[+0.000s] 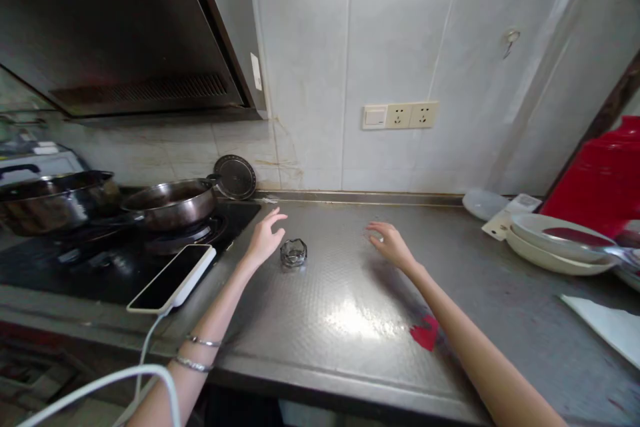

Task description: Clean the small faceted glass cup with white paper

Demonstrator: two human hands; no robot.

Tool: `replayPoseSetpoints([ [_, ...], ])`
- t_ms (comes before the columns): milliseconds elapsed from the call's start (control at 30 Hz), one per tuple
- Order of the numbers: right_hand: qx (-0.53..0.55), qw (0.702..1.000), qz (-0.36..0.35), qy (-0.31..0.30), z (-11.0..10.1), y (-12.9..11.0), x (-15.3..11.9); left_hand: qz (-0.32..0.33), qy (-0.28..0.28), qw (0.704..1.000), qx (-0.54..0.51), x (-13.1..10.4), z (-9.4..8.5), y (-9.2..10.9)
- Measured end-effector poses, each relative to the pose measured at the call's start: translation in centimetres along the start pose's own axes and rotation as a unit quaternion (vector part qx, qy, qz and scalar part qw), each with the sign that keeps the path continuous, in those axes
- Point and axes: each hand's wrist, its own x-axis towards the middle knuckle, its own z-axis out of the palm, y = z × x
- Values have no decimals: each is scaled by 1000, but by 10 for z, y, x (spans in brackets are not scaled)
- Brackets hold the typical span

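While a pot (pixel 63 208) and a pan (pixel 177 212) are sitting over the stove (pixel 30 277) at the far left, presumably because that is where they are used, a dark round disc (pixel 235 177) is leaning against the wall (pixel 305 67) behind them, likely too thin to stand alone. Nearer, a phone (pixel 173 278) is lying aslant across the stove's right edge, a white cable (pixel 146 350) running from its near end, which is probably why that end is facing the near side. To the right, the left hand (pixel 266 240) is hovering over the steel counter (pixel 310 347), thumb and fingers standing wide apart with nothing showing between them. Just right of its thumb, a small glass dish (pixel 294 259) is resting on the counter between the two hands, nearer the left one, apparently set on its base for steadiness. Its opening is facing upward; being roughly round, it is showing no clear long axis and is pointing neither left nor right. Farther right, the right hand (pixel 395 247) is hanging over the counter, fingers curving down and leftward; whether they are pinching anything cannot be told. Nearer, a red patch (pixel 425 333) is lying beside the right forearm (pixel 470 340), the reason unclear. At the far right, pale bowls (pixel 550 260) are nesting, likely to save room.
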Motion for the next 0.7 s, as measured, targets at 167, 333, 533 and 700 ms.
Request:
replayPoseSetpoints([
  [167, -23, 998, 53, -3, -23, 44, -18, 21, -44, 995, -84, -6, 53, 59],
  [333, -27, 998, 50, -30, -15, 43, -24, -6, -138, 982, -126, -7, 115, 83],
  [533, -12, 998, 66, -21, -9, 41, -26, -22, -135, 979, -149, -2, 143, 84],
  [700, 44, 996, 81, 8, -8, 36, -22, -27, -111, 980, -165, -5, 145, 77],
])
